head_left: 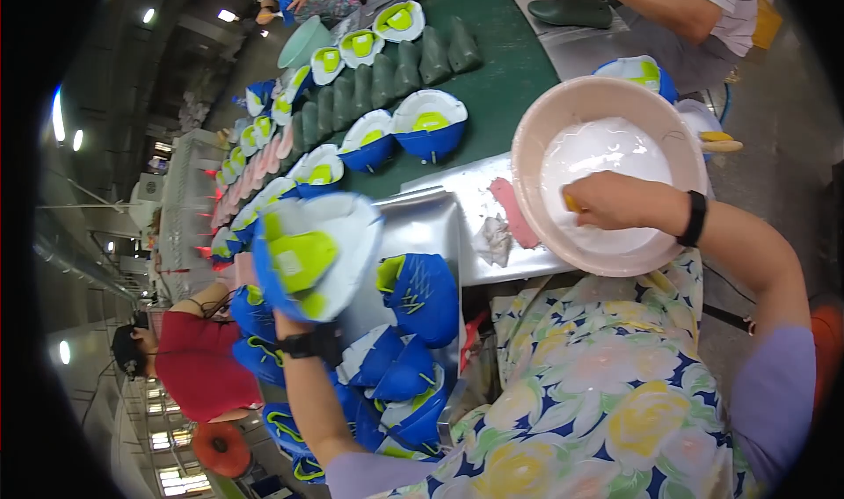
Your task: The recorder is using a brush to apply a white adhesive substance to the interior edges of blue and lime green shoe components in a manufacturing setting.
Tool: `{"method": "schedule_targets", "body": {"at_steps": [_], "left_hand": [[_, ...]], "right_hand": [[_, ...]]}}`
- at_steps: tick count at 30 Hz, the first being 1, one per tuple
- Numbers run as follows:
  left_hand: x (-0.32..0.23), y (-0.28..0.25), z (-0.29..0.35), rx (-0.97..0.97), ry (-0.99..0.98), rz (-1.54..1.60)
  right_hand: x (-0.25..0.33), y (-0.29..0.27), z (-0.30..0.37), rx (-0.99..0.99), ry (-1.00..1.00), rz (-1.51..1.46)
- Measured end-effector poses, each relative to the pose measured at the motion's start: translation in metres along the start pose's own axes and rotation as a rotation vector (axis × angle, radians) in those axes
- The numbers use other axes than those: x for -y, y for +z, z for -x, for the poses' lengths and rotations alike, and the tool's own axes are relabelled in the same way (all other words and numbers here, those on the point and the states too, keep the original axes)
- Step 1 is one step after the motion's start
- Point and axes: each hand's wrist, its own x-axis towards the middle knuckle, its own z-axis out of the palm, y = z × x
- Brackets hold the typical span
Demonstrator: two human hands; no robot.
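Note:
My left hand (287, 323), mostly hidden behind it, holds up a blue shoe upper (356, 235) with a white underside and lime-green inner parts. The upper is slightly blurred. At the right, my right hand (607, 202) is closed inside a pale pink basin (538, 226) of white liquid (607, 143). A small yellow bit shows at its fingers; the rest of what it grips is hidden. Below the left hand, several blue uppers (418, 301) are heaped on a metal tray (431, 226).
Several uppers (431, 121) and dark green shoe lasts (382, 81) stand in rows on the green belt (501, 59). A pink cloth (512, 213) and crumpled grey rag (494, 240) lie left of the basin. One co-worker (703, 15) sits across; another, in red (207, 354), is at left.

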Motion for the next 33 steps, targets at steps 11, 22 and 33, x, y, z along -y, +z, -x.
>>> {"method": "schedule_targets", "body": {"at_steps": [11,22,33], "left_hand": [[0.070,0.192,-0.072,0.612,-0.165,0.150],[0.090,0.259,-0.057,0.645,-0.065,0.002],[0.110,0.276,-0.054,0.526,0.037,-0.084]], "right_hand": [[-0.004,-0.107,0.046,-0.547,-0.203,-0.365],[-0.005,-0.098,0.058,-0.803,0.043,-0.372],[0.003,-0.050,0.036,-0.875,0.151,-0.893]]}}
